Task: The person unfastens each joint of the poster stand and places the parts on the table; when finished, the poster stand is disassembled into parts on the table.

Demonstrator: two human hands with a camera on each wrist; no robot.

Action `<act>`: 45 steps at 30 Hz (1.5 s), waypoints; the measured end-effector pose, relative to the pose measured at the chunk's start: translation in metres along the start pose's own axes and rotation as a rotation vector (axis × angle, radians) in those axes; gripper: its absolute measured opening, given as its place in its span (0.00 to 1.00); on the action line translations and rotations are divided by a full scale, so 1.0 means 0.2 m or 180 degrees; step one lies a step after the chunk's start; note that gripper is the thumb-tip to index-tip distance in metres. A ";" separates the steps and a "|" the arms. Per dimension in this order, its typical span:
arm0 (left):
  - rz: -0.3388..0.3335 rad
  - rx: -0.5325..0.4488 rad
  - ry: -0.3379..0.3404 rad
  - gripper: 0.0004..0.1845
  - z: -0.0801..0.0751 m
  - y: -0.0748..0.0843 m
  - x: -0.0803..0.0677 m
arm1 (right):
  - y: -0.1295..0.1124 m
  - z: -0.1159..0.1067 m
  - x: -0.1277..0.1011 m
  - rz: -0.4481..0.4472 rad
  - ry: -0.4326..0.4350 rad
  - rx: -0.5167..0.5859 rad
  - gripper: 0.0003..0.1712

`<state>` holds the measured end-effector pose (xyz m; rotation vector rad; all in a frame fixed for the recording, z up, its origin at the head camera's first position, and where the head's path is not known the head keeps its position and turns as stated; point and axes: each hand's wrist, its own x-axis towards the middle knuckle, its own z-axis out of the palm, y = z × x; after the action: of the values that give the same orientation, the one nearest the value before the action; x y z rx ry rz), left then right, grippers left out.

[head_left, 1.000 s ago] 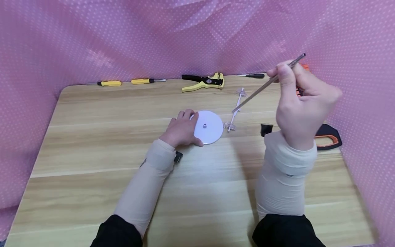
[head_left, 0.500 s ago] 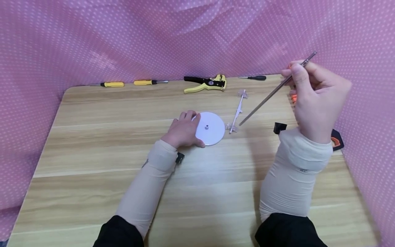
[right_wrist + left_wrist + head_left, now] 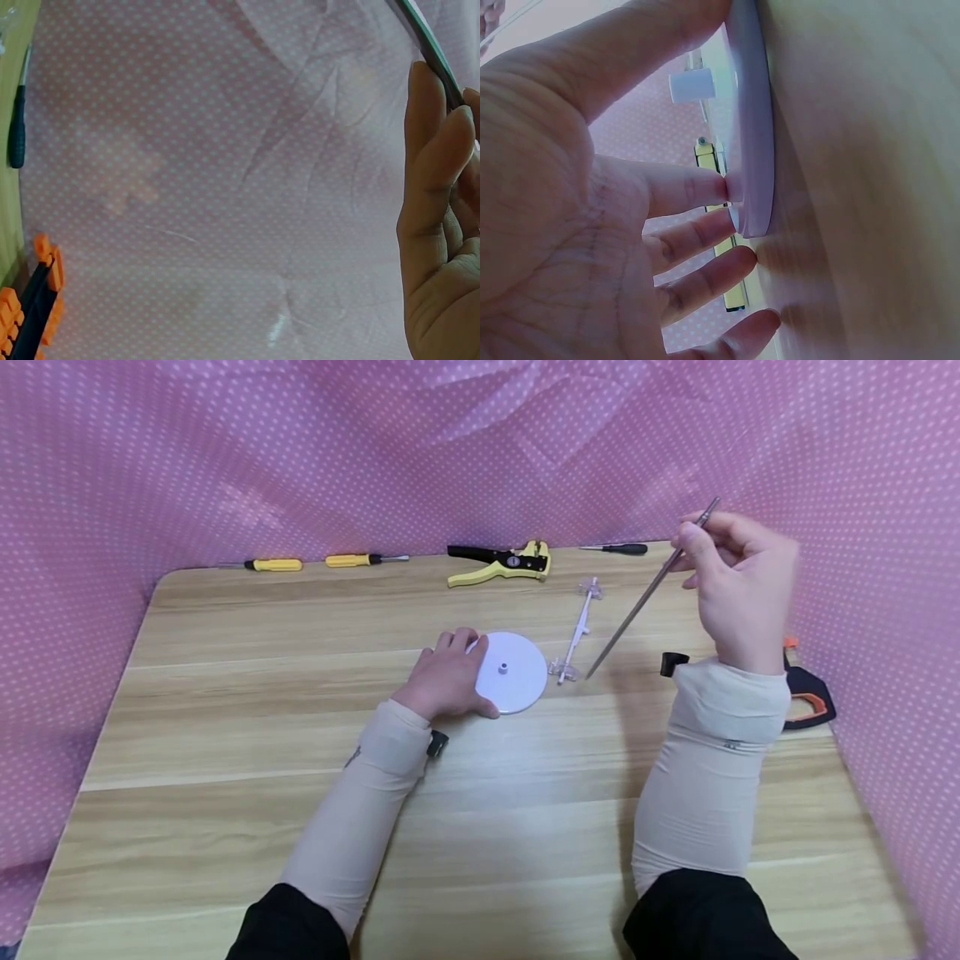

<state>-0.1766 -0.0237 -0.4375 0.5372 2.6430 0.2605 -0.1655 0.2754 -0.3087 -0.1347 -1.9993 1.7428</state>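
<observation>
My left hand [image 3: 450, 677] holds a flat white disc [image 3: 517, 685] by its left edge, thumb at the near rim and index finger at the far rim. The disc lies on the table with a short round stub [image 3: 503, 668] at its centre. In the left wrist view, the other fingers spread beside the disc's rim [image 3: 757, 135]. My right hand [image 3: 750, 589] is raised and pinches a thin metal rod [image 3: 637, 602] near its upper end. The rod slants down to the left, its lower tip beside a slim white bar [image 3: 579, 627] with clear plastic end pieces.
Along the back edge lie two yellow-handled screwdrivers [image 3: 276, 565] [image 3: 348, 560], a yellow and black wire stripper [image 3: 498, 564] and a small black-handled screwdriver [image 3: 626, 549]. A black and orange tool [image 3: 813, 697] is at the right, partly behind my right wrist. Pink dotted cloth [image 3: 480, 452] hangs around the table.
The right hand swings right, then back left, still pinching the rod; the rod's lower tip ends up nearer me, off the white bar. The left hand stays on the disc.
</observation>
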 end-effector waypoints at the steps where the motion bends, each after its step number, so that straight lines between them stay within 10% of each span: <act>1: 0.0001 -0.0009 -0.0001 0.65 0.00 0.00 0.00 | 0.01 0.00 0.01 0.0006 -0.0002 -0.0050 0.07; 27: 0.0013 -0.0080 0.0045 0.65 0.02 -0.01 0.00 | 0.21 -0.02 0.10 0.0259 -0.0256 0.0516 0.24; 45: 0.0000 -0.0023 0.0025 0.66 0.01 -0.01 0.00 | 0.36 -0.02 0.16 0.0891 -0.0378 -0.0364 0.26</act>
<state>-0.1765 -0.0243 -0.4404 0.5348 2.6485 0.2726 -0.2080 0.3049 -0.3681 -0.3730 -2.2571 1.8401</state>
